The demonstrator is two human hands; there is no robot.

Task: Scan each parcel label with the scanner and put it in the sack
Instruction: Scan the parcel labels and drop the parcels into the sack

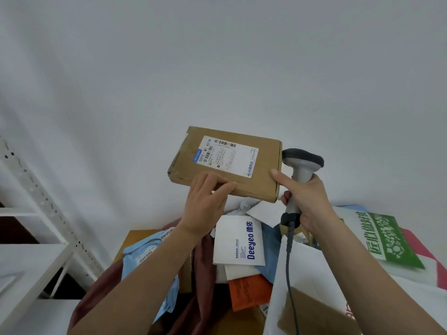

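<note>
A flat brown cardboard parcel (256,175) with a white shipping label (226,155) is held up in front of the white wall. My left hand (206,201) holds its near left edge, fingers flat on top. My right hand (307,201) grips the grey handle of the barcode scanner (301,165); its thumb touches the parcel's right edge. The scanner's dark head sits just right of the parcel, and its cable hangs down. A white woven sack (377,240) with green print lies at the lower right.
Below the hands lies a heap of parcels: a white Deeyeo envelope (238,240), a light blue mailer (145,255), an orange packet (250,292), maroon bags (101,288) and brown boxes (312,315). A white metal shelf rack (36,228) stands at the left.
</note>
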